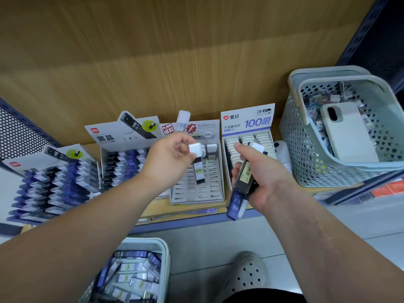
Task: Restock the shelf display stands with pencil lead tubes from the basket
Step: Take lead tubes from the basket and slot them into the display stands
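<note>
At the bottom centre of the frame a pale floor basket (pixel 167 256) held a loose heap of pencil lead tubes (pixel 133 274), some blue with "HB 0.7" on them and others clear with white caps. To its right a perforated white shoe (pixel 249 273) stood on the tiled floor.

Both forearms reached up from the lower corners, and the hands were apart in mid-frame. The right hand (pixel 262 171) was wrapped round a bundle of tubes (pixel 240 186) held slanting. A blue "HB 0.7" tube stuck out at its lower end and a white cap showed at the top. How many tubes it held could not be told.

The left hand (pixel 168 159) pinched the white cap of a single tube (pixel 199 172) between thumb and fingers. The tube hung down over the middle stand (pixel 196 194), a white tray whose slot rows were mostly unfilled; whether its tip touched the tray was unclear.

The stands sat in a row on the wooden shelf (pixel 161 208). Just right of the middle stand, the right stand (pixel 247 122) had a header card marked "2B 0.7" and "100" and rows of white caps, partly hidden by the right hand. Left of the middle stand were two stands, one nearer centre (pixel 129 162) and one at the left edge (pixel 54 182), both packed with blue and black tubes.

At the right of the frame a second perforated basket (pixel 306 162) stood on the shelf. In it a pale phone (pixel 349 134) lay on small packets. A wood-grain back panel (pixel 175 51) filled the upper frame.
</note>
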Demonstrator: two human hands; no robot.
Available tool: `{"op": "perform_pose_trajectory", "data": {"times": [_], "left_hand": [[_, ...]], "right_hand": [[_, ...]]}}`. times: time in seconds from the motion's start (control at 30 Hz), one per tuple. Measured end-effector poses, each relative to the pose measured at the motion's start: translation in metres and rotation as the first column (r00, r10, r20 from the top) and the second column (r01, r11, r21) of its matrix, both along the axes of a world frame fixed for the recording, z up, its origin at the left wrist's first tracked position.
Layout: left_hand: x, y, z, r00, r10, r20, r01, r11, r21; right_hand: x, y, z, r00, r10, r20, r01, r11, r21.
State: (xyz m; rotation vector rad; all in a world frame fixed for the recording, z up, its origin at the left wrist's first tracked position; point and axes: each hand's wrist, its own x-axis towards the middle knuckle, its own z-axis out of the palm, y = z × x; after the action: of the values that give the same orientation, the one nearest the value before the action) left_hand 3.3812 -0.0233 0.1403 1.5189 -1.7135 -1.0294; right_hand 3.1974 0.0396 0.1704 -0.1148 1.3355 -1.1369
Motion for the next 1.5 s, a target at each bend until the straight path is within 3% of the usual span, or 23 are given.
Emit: {"op": "perform_pose_trajectory", "data": {"times": [0.2,0.33,0.57,0.83,1.37,1.5], "left_hand": [[-0.008,-0.016,-0.011,0.981,-0.027,0.192,0.060,0.983,-0.171],[-0.010,-0.028,-0.012,0.982,-0.002,0.188,0.036,0.983,-0.180],[-0.022,-0.037,-0.018,0.923,-0.125,0.363,0.224,0.943,-0.245],[-0.034,-0.037,-0.022,0.859,-0.163,0.486,0.356,0.871,-0.338],[-0.032,-0.042,-0.029,0.836,-0.191,0.514,0.374,0.884,-0.280],[-0.033,-0.037,-0.034,0.782,-0.158,0.603,0.435,0.831,-0.346]], "right_hand": [[-0.007,-0.010,0.004,0.999,-0.019,0.026,0.020,0.999,-0.030],[-0.013,-0.009,0.007,0.998,-0.051,0.034,0.053,0.998,-0.043],[-0.016,-0.010,-0.004,0.995,-0.102,0.012,0.103,0.991,-0.088],[-0.012,-0.014,-0.009,1.000,-0.004,0.015,0.004,1.000,-0.027],[-0.004,-0.013,-0.008,1.000,0.019,0.005,-0.019,1.000,-0.014],[-0.004,-0.013,-0.008,1.000,0.026,0.015,-0.026,0.999,-0.020]]}}
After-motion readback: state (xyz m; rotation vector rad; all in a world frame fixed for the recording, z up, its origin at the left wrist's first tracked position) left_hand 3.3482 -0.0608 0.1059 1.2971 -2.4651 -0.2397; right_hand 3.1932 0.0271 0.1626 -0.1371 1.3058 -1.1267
